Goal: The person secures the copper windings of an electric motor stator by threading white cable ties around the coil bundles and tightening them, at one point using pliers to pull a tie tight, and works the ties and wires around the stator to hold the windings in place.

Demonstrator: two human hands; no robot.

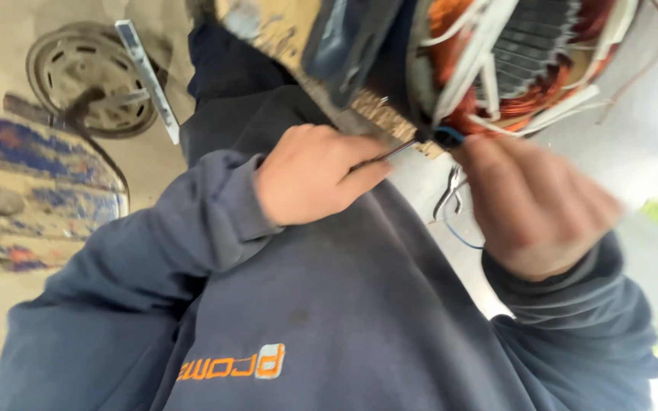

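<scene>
Holding a thin metal tool (391,152) with fingers curled shut, the left hand (310,175) sits just below the motor (512,61). The right hand (531,202) is below the motor too — blurry, so I cannot tell its fingers.

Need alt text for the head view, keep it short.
Two hands work at an opened motor stator with copper windings and white ties: the left hand pinches a thin metal tool, the blurred right hand is beside it. Navy sweatshirt fills the frame.

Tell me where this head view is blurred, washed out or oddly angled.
Head view: steeply tilted, looking down the dark blue sweatshirt; right hand smeared by motion blur; left hand sharper, gripping a thin tool; right edge blown out white; copper windings soft; wheel hazy.
</scene>
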